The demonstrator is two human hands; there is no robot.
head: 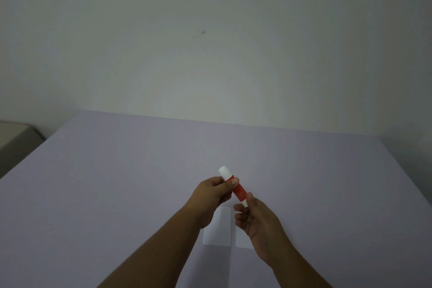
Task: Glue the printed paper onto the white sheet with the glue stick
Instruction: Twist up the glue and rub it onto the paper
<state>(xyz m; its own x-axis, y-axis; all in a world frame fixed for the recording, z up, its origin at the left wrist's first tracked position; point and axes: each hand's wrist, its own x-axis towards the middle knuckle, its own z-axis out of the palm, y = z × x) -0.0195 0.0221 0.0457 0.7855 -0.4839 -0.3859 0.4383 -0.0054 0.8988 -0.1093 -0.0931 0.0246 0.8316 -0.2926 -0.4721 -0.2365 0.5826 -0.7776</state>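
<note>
A red glue stick point(239, 190) with a white cap at its upper end is held above the table, tilted up to the left. My left hand point(214, 194) grips its upper part just below the cap. My right hand point(256, 216) pinches its white lower end between thumb and fingers. Under my hands lie two small white papers side by side: one point(219, 229) on the left and one point(242, 242) on the right, mostly hidden by my right hand. No print shows on either.
The pale lilac table point(117, 182) stretches wide around the papers. A plain wall stands behind its far edge. A grey piece of furniture point(16, 140) sits beyond the table's left edge.
</note>
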